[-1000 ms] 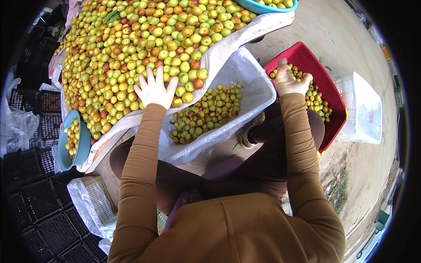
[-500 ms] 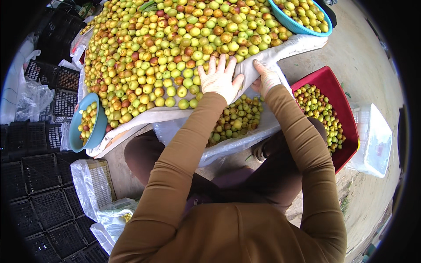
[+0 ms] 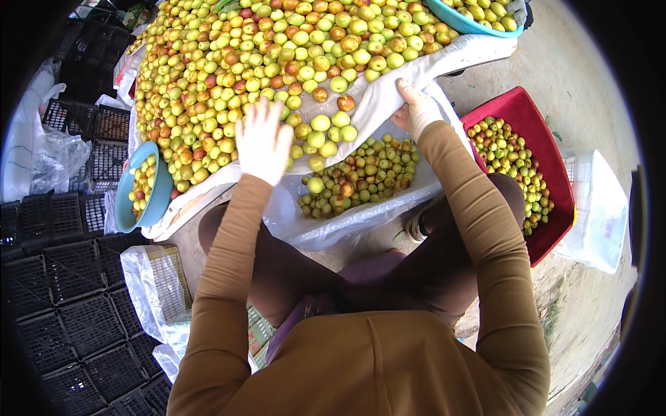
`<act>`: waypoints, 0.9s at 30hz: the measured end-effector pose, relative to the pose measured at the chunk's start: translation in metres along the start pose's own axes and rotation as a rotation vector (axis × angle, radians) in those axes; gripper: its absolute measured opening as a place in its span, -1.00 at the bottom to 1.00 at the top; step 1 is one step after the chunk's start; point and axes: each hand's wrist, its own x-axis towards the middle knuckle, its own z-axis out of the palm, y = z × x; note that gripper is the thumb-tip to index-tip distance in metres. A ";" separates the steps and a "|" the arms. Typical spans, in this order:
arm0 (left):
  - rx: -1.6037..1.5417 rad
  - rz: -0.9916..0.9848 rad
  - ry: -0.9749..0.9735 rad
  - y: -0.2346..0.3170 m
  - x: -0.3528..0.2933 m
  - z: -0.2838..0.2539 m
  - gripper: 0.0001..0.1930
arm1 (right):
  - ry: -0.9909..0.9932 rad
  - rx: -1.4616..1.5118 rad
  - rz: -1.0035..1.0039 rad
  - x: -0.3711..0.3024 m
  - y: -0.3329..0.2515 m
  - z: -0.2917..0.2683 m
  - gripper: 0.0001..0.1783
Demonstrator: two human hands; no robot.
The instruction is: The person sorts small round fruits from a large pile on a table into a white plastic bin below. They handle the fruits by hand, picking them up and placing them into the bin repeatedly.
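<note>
A wide heap of round jujubes (image 3: 229,90), yellow-green with red-brown patches, lies on a white cloth (image 3: 444,64) in front of me. My left hand (image 3: 264,142), slightly blurred, is over the heap's near edge with fingers spread, holding nothing. Right of it, a loose cluster of jujubes sits at the cloth's lip. Below that lip is a container lined with clear plastic (image 3: 326,234), partly filled with jujubes (image 3: 368,182); one jujube (image 3: 315,185) shows just under the lip. My right hand (image 3: 420,112) is closed on the cloth's edge, thumb side up; some fingers are hidden.
Blue bowls of jujubes stand at the left (image 3: 164,191) and far right (image 3: 479,28). Beside my right knee is a red bin (image 3: 555,208) with jujubes, then a clear plastic-covered crate (image 3: 598,215). Black crates (image 3: 76,277) line the left; a plastic-draped basket (image 3: 163,277) sits nearer.
My left hand has moved left from beside the right hand. Jujubes near the lip have shifted, baring some cloth, and more of the lined container shows. My right hand stays at the cloth's edge.
</note>
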 end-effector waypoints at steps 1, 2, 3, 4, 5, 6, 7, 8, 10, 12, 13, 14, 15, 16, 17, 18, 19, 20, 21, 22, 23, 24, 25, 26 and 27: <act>0.044 -0.032 0.058 -0.019 0.014 0.000 -0.38 | -0.001 -0.002 0.000 0.001 0.002 0.000 -0.54; 0.159 -0.073 0.069 -0.041 0.021 0.009 -0.40 | -0.011 -0.005 0.002 0.002 0.004 0.003 -0.54; 0.270 -0.111 0.083 -0.057 0.027 0.022 -0.42 | -0.019 -0.010 0.000 0.003 0.005 0.005 -0.54; 0.351 -0.170 -0.090 -0.057 0.031 0.031 -0.38 | 0.011 -0.034 0.012 0.001 0.005 0.007 -0.52; 0.430 -0.183 -0.128 -0.062 0.031 0.049 -0.34 | 0.002 -0.029 0.006 -0.001 0.006 0.010 -0.51; 0.408 -0.223 -0.144 -0.051 0.034 0.056 -0.34 | 0.005 -0.022 -0.003 -0.002 0.005 0.007 -0.49; 0.388 -0.264 -0.165 -0.034 0.036 0.054 -0.33 | 0.007 -0.015 -0.008 -0.005 0.006 0.005 -0.48; 0.313 -0.251 -0.203 -0.020 0.036 0.050 -0.34 | -0.006 -0.017 -0.023 -0.005 0.005 0.005 -0.46; 0.281 -0.182 -0.160 -0.010 0.026 0.058 -0.37 | -0.020 -0.026 -0.039 -0.001 0.006 0.001 -0.44; 0.246 -0.116 -0.093 0.002 0.014 0.055 -0.40 | -0.037 -0.039 -0.083 -0.001 0.010 0.003 -0.46; 0.223 -0.092 -0.085 0.011 0.009 0.053 -0.41 | -0.056 -0.047 -0.099 -0.004 0.010 0.005 -0.47; 0.200 -0.070 -0.077 0.020 0.004 0.053 -0.42 | -0.044 -0.060 -0.096 -0.004 0.013 0.002 -0.48; 0.184 -0.046 -0.059 0.028 0.002 0.052 -0.42 | -0.040 -0.068 -0.100 -0.002 0.013 0.004 -0.49; 0.188 0.006 -0.031 0.036 -0.004 0.054 -0.44 | -0.037 -0.078 -0.104 0.000 0.013 0.003 -0.50; 0.201 0.006 -0.045 0.046 -0.010 0.053 -0.43 | -0.032 -0.090 -0.104 0.001 0.012 0.001 -0.50; 0.146 0.000 -0.029 0.049 -0.016 0.053 -0.42 | -0.031 -0.097 -0.105 0.003 0.012 0.002 -0.51; 0.090 -0.006 -0.013 0.051 -0.022 0.052 -0.42 | -0.029 -0.105 -0.106 0.004 0.012 0.001 -0.51; 0.011 -0.003 -0.039 0.051 -0.029 0.049 -0.42 | -0.034 -0.104 -0.105 0.005 0.013 0.000 -0.48; -0.068 0.000 -0.065 0.051 -0.036 0.044 -0.41 | -0.039 -0.101 -0.103 0.005 0.014 0.001 -0.45; -0.147 0.004 -0.093 0.049 -0.038 0.041 -0.41 | -0.042 -0.099 -0.101 0.005 0.014 0.001 -0.42; -0.122 0.029 -0.052 0.044 -0.033 0.036 -0.42 | -0.041 -0.085 -0.102 0.005 0.014 0.001 -0.41; -0.093 0.051 -0.009 0.036 -0.024 0.027 -0.42 | -0.045 -0.071 -0.103 0.003 0.013 0.002 -0.41; -0.071 0.078 0.031 0.028 -0.013 0.022 -0.42 | -0.040 -0.058 -0.105 0.002 0.012 0.000 -0.40; -0.019 0.038 0.106 0.012 0.003 0.023 -0.43 | -0.046 -0.051 -0.108 0.005 0.013 -0.002 -0.40; 0.131 -0.008 0.083 -0.006 0.017 0.022 -0.41 | -0.057 -0.046 -0.106 0.010 0.014 -0.005 -0.40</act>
